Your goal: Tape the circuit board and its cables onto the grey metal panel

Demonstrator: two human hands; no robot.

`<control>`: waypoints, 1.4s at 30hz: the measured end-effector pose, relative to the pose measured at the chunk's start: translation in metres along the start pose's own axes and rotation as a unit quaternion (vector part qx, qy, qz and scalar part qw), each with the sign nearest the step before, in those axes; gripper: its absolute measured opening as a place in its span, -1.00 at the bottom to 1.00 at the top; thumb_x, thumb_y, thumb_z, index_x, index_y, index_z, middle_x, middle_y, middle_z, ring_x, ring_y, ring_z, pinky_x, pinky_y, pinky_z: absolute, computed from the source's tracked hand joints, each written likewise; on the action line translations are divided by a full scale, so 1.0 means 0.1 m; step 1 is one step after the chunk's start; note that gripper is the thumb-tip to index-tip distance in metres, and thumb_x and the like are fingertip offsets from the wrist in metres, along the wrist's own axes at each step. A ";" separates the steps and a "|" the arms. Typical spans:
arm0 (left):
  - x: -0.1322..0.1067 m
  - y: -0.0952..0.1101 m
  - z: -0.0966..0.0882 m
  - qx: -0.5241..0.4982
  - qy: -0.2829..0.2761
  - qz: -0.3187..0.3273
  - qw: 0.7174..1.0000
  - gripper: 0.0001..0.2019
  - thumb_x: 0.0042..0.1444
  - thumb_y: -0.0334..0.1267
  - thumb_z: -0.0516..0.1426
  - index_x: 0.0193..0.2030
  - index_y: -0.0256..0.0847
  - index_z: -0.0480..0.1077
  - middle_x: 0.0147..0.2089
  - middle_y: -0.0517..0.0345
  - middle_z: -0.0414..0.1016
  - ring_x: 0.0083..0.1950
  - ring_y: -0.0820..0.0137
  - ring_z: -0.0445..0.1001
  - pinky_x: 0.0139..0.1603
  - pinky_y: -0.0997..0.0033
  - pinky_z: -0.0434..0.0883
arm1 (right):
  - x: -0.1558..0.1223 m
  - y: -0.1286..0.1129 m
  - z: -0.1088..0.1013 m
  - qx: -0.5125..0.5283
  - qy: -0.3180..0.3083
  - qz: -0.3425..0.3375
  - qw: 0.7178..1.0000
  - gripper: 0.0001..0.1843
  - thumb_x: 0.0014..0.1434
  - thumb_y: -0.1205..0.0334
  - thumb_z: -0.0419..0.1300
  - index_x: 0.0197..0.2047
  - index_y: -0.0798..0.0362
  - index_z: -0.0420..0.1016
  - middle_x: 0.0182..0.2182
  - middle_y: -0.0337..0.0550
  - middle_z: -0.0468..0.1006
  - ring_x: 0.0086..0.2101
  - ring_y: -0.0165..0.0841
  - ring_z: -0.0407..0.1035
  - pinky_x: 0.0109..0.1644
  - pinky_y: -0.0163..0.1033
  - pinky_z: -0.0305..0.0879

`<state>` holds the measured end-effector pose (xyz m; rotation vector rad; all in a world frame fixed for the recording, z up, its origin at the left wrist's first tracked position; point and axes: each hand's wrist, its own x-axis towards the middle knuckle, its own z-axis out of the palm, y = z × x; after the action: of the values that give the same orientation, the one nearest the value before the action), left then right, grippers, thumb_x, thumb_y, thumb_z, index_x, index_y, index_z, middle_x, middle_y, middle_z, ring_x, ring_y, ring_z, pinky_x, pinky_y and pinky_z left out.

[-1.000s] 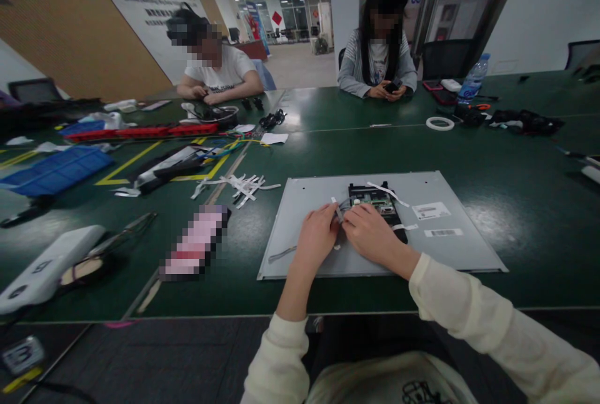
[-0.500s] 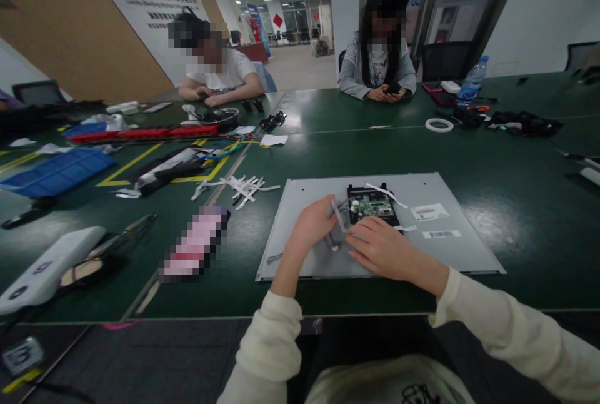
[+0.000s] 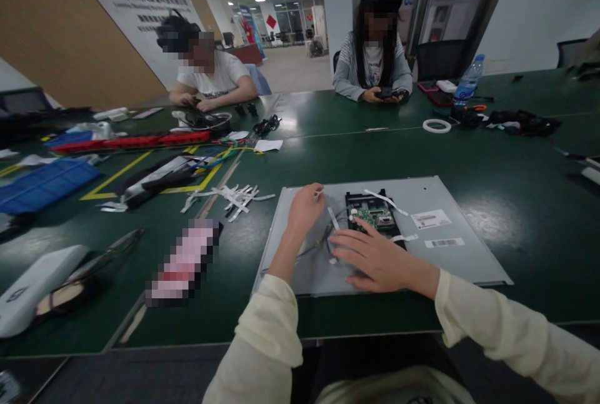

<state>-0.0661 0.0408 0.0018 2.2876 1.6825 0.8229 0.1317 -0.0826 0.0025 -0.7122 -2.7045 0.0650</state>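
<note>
A flat grey display panel [image 3: 300,279] lies on the table with its back up. Near its middle sits a green circuit board [image 3: 375,219] in a black frame, with white tape strips [image 3: 387,202] across the frame's edges. Over the panel's upper left, my left hand [image 3: 304,211] is pinched closed at the fingertips on a small whitish bit that I cannot make out. My right hand [image 3: 377,257] lies with fingers stretched out over the grey cable [image 3: 312,246], just below the board. Another strip of white tape [image 3: 333,219] lies across the cable between my hands.
Loose white strips [image 3: 241,199] are piled left of the panel, above a phone [image 3: 185,260]. A white device [image 3: 42,288] and a blue tray [image 3: 47,182] lie farther left. A tape roll [image 3: 437,126] and a water bottle [image 3: 470,80] are at the far right. Two people sit opposite.
My left hand has lifted away from the tape strip and cable, up and left. My right hand has shifted slightly down, its fingers now spread over the cable. The view has turned slightly.
</note>
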 end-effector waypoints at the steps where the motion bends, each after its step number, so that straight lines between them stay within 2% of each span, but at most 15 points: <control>1: -0.01 -0.01 -0.02 -0.004 0.007 0.002 1.000 -0.75 0.13 -0.37 0.03 -0.09 -0.27 0.44 -0.09 0.01 0.55 -0.09 0.33 0.50 0.02 0.37 0.37 | 0.00 0.00 0.00 0.004 0.007 -0.001 1.000 -0.48 0.30 0.01 -0.08 0.21 0.10 0.24 0.27 0.03 0.18 0.29 -0.20 -0.08 0.36 0.15 -0.38; 4: -0.01 -0.01 -0.07 -0.001 0.024 -0.004 1.000 -0.76 0.16 -0.35 0.02 -0.08 -0.27 0.43 -0.10 0.01 0.55 -0.10 0.32 0.50 0.00 0.35 0.38 | -0.01 -0.03 -0.01 0.020 0.000 -0.026 0.999 -0.51 0.30 0.02 -0.08 0.18 0.10 0.28 0.26 0.03 0.20 0.29 -0.19 -0.09 0.35 0.15 -0.36; 8: -0.01 -0.01 -0.08 0.018 0.021 -0.015 1.000 -0.77 0.15 -0.35 0.02 -0.10 -0.24 0.44 -0.11 0.02 0.55 -0.08 0.32 0.49 0.02 0.34 0.37 | -0.01 -0.09 -0.03 0.057 -0.040 -0.069 0.995 -0.44 0.28 -0.06 -0.06 0.24 0.03 0.23 0.29 0.01 0.13 0.30 -0.15 -0.12 0.32 0.22 -0.34; 11: -0.02 -0.02 -0.07 0.026 0.022 -0.011 0.999 -0.77 0.15 -0.36 0.03 -0.11 -0.24 0.43 -0.11 0.02 0.54 -0.08 0.31 0.49 0.04 0.33 0.36 | -0.01 -0.12 -0.04 0.083 -0.059 -0.085 0.991 -0.38 0.23 -0.11 -0.01 0.27 -0.01 0.19 0.33 -0.02 0.04 0.31 -0.12 -0.20 0.32 0.22 -0.32; 13: -0.02 -0.02 -0.07 0.031 0.025 -0.009 0.999 -0.78 0.14 -0.37 0.03 -0.11 -0.24 0.43 -0.11 0.02 0.54 -0.08 0.31 0.49 0.04 0.32 0.36 | -0.01 -0.12 -0.04 0.092 -0.066 -0.081 0.990 -0.40 0.23 -0.07 0.01 0.28 -0.02 0.19 0.34 -0.04 0.03 0.32 -0.14 -0.23 0.33 0.18 -0.29; 18: -0.04 0.02 -0.10 0.039 0.037 -0.012 0.998 -0.78 0.15 -0.35 0.03 -0.10 -0.23 0.42 -0.11 0.03 0.54 -0.08 0.30 0.49 0.04 0.29 0.37 | 0.00 -0.10 -0.02 0.094 -0.063 -0.034 0.993 -0.47 0.25 0.10 0.02 0.27 0.02 0.20 0.31 -0.04 0.08 0.32 -0.18 -0.23 0.33 0.13 -0.23; 24: -0.06 0.05 -0.12 0.026 0.049 -0.013 0.998 -0.77 0.14 -0.37 0.03 -0.09 -0.26 0.42 -0.07 0.01 0.53 -0.07 0.30 0.49 0.05 0.30 0.36 | 0.01 -0.04 0.00 0.060 -0.055 0.000 0.997 -0.49 0.27 0.09 -0.01 0.27 -0.02 0.20 0.32 -0.12 0.08 0.32 -0.14 -0.25 0.33 0.21 -0.37; 30: -0.08 0.03 -0.12 0.036 0.042 -0.018 0.998 -0.76 0.16 -0.36 0.02 -0.09 -0.26 0.43 -0.08 0.00 0.53 -0.08 0.30 0.49 0.04 0.31 0.37 | 0.05 0.08 0.02 0.020 -0.027 0.061 0.998 -0.49 0.28 0.08 -0.02 0.27 -0.04 0.20 0.31 -0.11 0.09 0.32 -0.11 -0.24 0.32 0.26 -0.40; 36: -0.08 0.04 -0.13 0.049 0.033 -0.034 0.998 -0.77 0.16 -0.34 0.02 -0.08 -0.24 0.42 -0.09 0.01 0.52 -0.09 0.30 0.49 0.02 0.32 0.38 | 0.03 0.32 0.04 -0.023 0.000 0.150 0.988 -0.49 0.27 0.11 -0.02 0.28 -0.06 0.18 0.31 -0.09 0.10 0.31 -0.06 -0.23 0.29 0.34 -0.40; 42: -0.08 0.07 -0.15 0.048 0.017 -0.031 0.998 -0.78 0.16 -0.34 0.03 -0.09 -0.21 0.42 -0.09 0.02 0.51 -0.09 0.30 0.49 0.00 0.32 0.40 | -0.07 0.65 0.07 -0.059 0.026 0.250 0.966 -0.53 0.29 0.11 -0.07 0.24 -0.04 0.23 0.30 -0.01 0.11 0.30 0.01 -0.21 0.23 0.43 -0.38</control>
<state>-0.0703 0.0284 0.0145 2.2815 1.8361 0.7903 0.1656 -0.0287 -0.0150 -1.3966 -2.4278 0.0062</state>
